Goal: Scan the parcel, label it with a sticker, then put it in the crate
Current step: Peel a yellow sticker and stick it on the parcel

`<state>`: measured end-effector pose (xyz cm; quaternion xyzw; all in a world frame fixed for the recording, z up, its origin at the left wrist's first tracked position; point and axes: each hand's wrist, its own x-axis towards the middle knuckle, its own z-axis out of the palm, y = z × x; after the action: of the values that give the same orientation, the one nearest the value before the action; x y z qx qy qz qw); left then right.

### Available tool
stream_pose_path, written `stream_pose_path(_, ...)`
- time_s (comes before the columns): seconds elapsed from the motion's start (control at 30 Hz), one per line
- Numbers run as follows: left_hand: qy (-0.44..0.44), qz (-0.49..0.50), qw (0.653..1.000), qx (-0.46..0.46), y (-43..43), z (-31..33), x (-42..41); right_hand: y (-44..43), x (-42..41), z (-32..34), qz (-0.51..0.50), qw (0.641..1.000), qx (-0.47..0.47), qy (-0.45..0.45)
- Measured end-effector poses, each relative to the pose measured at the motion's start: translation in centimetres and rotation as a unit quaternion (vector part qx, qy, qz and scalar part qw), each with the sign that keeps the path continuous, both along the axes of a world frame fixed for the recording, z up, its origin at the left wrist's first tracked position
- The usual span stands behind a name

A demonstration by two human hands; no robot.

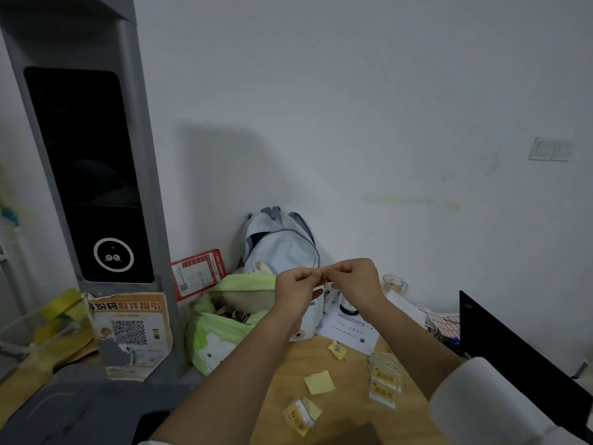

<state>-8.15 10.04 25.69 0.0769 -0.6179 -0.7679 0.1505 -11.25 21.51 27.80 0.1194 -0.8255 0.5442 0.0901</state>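
My left hand and my right hand meet in front of me, above the wooden table. Both pinch a small orange-yellow sticker between their fingertips; most of it is hidden by the fingers. Yellow label stickers lie in a loose row on the table at the right. Another sticker with its backing lies near the front edge, beside a plain yellow backing paper. The tall grey scanner kiosk stands at the left. No parcel or crate shows.
A pale blue backpack leans against the wall, with a green cloth bag in front of it. A white printed sheet, a small dark bottle, a glass and a black laptop lid stand at the right.
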Motion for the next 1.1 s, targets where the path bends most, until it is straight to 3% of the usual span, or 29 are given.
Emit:
stream_pose_path(0.63,-0.028,0.022,0.98,-0.194,0.4,0.4,0.3,-0.9,0.2,-0.8,0.051,0.995,-0.07,-0.054)
stream_pose_path(0.93,-0.043,-0.016,0.983,-0.178,0.4,-0.1,0.6,-1.5,0.6,-0.7,0.048,0.997,0.055,-0.001)
stream_pose_path(1.1,-0.058,-0.002,0.992,-0.114,0.4,-0.3,0.5,-1.0,0.3,-0.7,0.043,0.999,0.029,-0.016)
